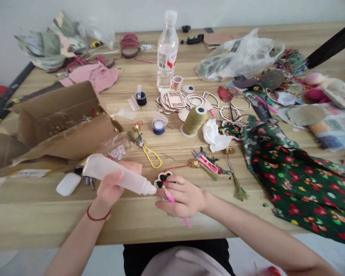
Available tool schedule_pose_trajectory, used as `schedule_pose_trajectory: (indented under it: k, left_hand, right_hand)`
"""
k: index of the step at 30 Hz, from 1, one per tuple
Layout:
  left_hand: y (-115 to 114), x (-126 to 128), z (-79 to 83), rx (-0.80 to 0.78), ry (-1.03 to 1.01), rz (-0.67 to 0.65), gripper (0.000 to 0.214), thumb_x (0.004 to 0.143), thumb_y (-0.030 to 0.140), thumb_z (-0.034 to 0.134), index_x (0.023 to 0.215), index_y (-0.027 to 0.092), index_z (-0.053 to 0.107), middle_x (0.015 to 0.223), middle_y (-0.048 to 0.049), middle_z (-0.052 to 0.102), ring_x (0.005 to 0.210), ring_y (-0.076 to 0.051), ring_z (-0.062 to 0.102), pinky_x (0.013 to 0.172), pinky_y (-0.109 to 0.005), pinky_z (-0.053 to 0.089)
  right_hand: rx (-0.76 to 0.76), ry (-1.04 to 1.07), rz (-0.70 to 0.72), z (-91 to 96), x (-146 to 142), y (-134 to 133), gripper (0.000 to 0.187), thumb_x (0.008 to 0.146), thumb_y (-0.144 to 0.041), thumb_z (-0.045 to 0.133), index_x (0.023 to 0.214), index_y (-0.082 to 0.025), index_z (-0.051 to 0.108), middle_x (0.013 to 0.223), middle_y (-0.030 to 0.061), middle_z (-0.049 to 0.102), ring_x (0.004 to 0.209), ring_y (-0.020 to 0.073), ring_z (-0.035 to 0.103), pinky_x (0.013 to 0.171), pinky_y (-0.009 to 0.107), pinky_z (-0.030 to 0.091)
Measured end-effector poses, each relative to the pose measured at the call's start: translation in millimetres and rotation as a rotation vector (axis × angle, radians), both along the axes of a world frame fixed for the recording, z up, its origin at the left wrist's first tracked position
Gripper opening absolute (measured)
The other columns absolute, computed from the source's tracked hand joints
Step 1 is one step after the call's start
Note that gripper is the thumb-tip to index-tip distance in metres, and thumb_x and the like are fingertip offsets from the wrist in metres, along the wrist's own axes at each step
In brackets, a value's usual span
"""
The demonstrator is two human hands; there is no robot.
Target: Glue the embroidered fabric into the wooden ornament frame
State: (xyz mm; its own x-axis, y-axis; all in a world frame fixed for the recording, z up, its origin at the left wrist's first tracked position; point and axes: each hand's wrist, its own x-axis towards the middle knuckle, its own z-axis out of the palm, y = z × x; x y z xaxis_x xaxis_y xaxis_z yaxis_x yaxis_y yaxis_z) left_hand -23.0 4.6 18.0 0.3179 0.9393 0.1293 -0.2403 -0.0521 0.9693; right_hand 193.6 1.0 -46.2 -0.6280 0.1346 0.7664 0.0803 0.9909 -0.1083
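Note:
My left hand (110,188) is wrapped round a translucent white squeeze bottle (133,182), tilted with its nozzle down to the right. The nozzle tip comes right up to the fingers of my right hand (186,197). Between those fingers sits a pink pen-like tool (170,196), its pale tip close to the nozzle. Beneath the right fingers is a small pendant (161,179) with a pale scalloped frame and green fabric, mostly hidden. A red cord (176,167) runs from it to a gold bell (194,164). Whether my right fingers also grip the pendant is unclear.
An open cardboard box (63,130) stands at left, near loose white beads (117,152). Behind are a water bottle (167,53), an olive thread spool (194,120) and wooden frames (175,99). Pink scissors (208,164) and floral green fabric (299,180) lie to the right.

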Motion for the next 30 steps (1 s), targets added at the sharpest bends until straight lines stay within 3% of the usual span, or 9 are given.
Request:
schedule_pose_trajectory:
  k: [4, 10, 17, 30]
  left_hand:
    - [0.5, 0.8, -0.8, -0.008, 0.016, 0.006, 0.054, 0.085, 0.058, 0.055, 0.048, 0.019, 0.06, 0.041, -0.004, 0.046, 0.043, -0.014, 0.038, 0.05, -0.033, 0.028]
    - [-1.2, -0.1, -6.0, 0.022, 0.076, 0.005, 0.058, 0.088, 0.057, 0.05, 0.045, 0.018, 0.057, 0.04, -0.0046, 0.046, 0.04, -0.013, 0.036, 0.046, -0.032, 0.024]
    - [-3.9, -1.7, -11.5, -0.002, 0.097, 0.04, 0.06, 0.089, 0.057, 0.047, 0.044, 0.018, 0.047, 0.039, -0.0026, 0.04, 0.039, -0.011, 0.031, 0.045, -0.031, 0.019]
    - [-2.0, -3.1, -14.4, 0.057, 0.034, 0.108, 0.054, 0.089, 0.049, 0.049, 0.046, 0.018, 0.055, 0.039, -0.0015, 0.047, 0.036, -0.01, 0.034, 0.039, -0.028, 0.021]
  right_hand:
    - [0.022, -0.022, 0.011, -3.5, 0.3, -0.7, 0.011, 0.091, -0.018, 0.058, 0.099, -0.018, 0.065, 0.084, 0.0055, 0.068, 0.078, 0.0159, 0.063, 0.09, 0.036, 0.052]
    - [0.044, -0.039, -0.007, -1.6, -0.6, -1.3, 0.013, 0.094, -0.022, 0.052, 0.096, -0.023, 0.065, 0.085, 0.0032, 0.069, 0.078, 0.0152, 0.062, 0.087, 0.034, 0.054]
    - [0.037, 0.057, 0.024, 5.0, -3.6, -1.2, 0.015, 0.093, -0.014, 0.051, 0.091, -0.018, 0.066, 0.076, 0.0041, 0.069, 0.07, 0.0159, 0.063, 0.079, 0.033, 0.055]
    - [0.051, 0.064, 0.041, 6.6, -5.4, -2.3, 0.011, 0.09, -0.012, 0.053, 0.09, -0.015, 0.064, 0.072, 0.0043, 0.067, 0.072, 0.016, 0.062, 0.082, 0.033, 0.053]
